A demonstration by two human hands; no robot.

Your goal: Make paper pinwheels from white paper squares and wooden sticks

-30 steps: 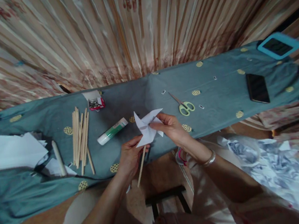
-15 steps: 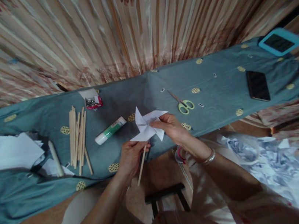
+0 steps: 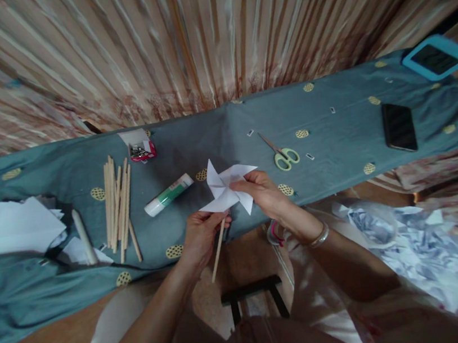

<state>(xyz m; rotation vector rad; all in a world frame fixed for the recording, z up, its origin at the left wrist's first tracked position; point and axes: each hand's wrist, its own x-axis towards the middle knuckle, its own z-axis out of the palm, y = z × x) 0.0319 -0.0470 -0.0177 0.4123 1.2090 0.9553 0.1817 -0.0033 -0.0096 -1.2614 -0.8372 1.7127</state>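
Note:
A white paper pinwheel (image 3: 225, 197) is held up over the near edge of the cloth-covered table. My left hand (image 3: 201, 238) is closed round a thin wooden stick (image 3: 218, 250) just under the pinwheel, its fingertips at the lower blade. The stick slants down below that hand. My right hand (image 3: 264, 192) pinches the pinwheel from the right, thumb at its middle. The right fingertips are partly behind the paper. A glue stick (image 3: 169, 194) lies left of the pinwheel, and green-handled scissors (image 3: 281, 153) lie to its right.
Wooden sticks (image 3: 120, 209), an open box of pins (image 3: 141, 148) and white paper sheets (image 3: 10, 225) are on the left. A black phone (image 3: 399, 126) and a blue-framed device (image 3: 437, 57) lie right. Below right is a pile of folded paper (image 3: 424, 257).
The view has shifted slightly, so the table and its objects appear a little higher. The right thumb now covers the pinwheel's centre more. Both hands keep their holds.

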